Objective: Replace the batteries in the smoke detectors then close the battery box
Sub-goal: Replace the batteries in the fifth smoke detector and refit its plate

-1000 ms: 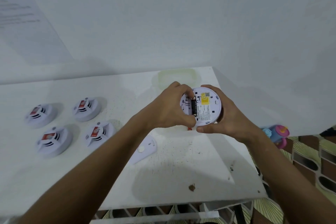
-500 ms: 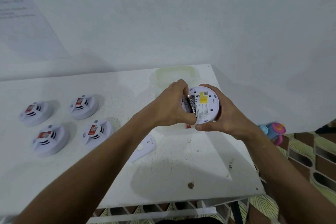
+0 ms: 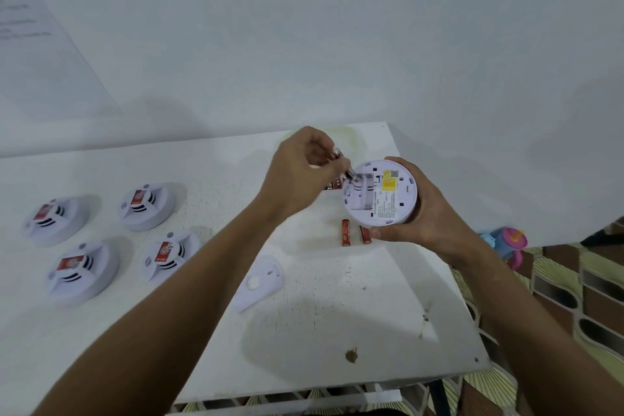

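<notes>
Head view: both bare forearms reach in from the bottom edge over a white table. The right hand is cupped round the side of a detector, thumb along its near rim, holding it above the table with its back turned up toward the camera. The left hand is curled, its fingertips pinched on a battery that slants down with its lower end touching the detector's open battery bay; motion blur hides the battery's markings.

The detector's back carries a yellow sticker, a small square code and lines of print too small to read. Four more detectors lie face up at the left of the table, well apart from the hands, each with a red-and-white label whose writing cannot be read.

Two red batteries lie on the table just below the held detector, near the right thumb. A red-and-black battery box shows partly behind the left hand. A white cover lies flat under the left forearm.
</notes>
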